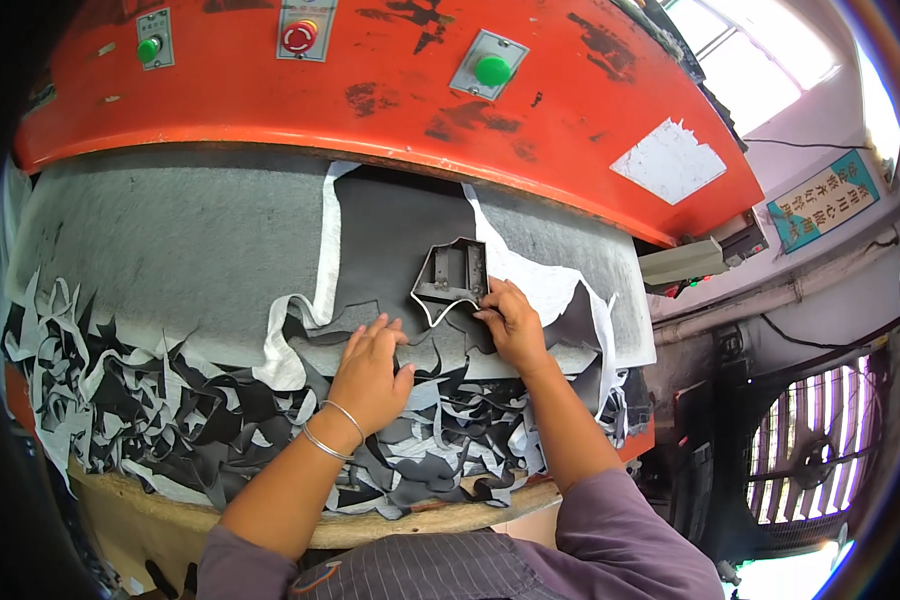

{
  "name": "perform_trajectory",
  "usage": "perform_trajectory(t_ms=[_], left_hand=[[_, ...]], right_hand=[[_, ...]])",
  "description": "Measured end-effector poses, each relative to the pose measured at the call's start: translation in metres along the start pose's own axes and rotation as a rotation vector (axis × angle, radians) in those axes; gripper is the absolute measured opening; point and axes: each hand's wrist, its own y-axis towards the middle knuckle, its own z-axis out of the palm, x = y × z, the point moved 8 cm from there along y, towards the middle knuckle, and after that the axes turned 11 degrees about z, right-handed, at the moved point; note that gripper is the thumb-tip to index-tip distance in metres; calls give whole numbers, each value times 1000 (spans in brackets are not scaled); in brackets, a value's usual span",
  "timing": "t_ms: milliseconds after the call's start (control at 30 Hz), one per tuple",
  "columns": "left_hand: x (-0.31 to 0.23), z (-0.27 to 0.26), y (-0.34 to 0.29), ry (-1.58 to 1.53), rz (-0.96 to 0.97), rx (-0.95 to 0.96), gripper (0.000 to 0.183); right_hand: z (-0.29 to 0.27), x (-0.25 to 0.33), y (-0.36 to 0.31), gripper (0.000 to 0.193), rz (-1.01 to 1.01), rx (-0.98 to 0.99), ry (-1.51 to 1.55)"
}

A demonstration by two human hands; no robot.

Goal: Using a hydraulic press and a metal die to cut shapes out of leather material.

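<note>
A dark grey sheet of leather-like material (395, 220) with white edges lies on the grey cutting board (170, 235). On the sheet stands a metal cutting die (453, 272), a dark, angular frame with crossbars and a pale curved lower edge. My right hand (512, 325) pinches the die's near right corner between thumb and fingers. To its left, my left hand (372, 372) holds nothing; its fingers are stretched and apart over the sheet's ragged near edge. Whether its fingertips press on the material, I cannot tell.
Across the far side runs an orange-red press beam (390, 90) with green buttons and a red knob (300, 37). Black, grey and white offcuts (200, 420) heap along the board's near edge, above a wooden rail (410, 525). A fan (820, 450) stands at right.
</note>
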Motion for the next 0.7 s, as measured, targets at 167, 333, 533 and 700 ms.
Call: perform_trajectory(t_ms=[167,333,533,700], left_hand=[[-5,11,24,95,-40,-15,46],[-3,19,56,273,-131,12,101],[7,23,71,292,-122,43,92],[-1,28,82,310,-34,-28,86]], right_hand=[[-10,-14,6,34,37,25,52],[-13,-23,6,80,108,64,74],[-38,-22,32,67,111,173,158],[-33,18,111,41,-271,163,-235]])
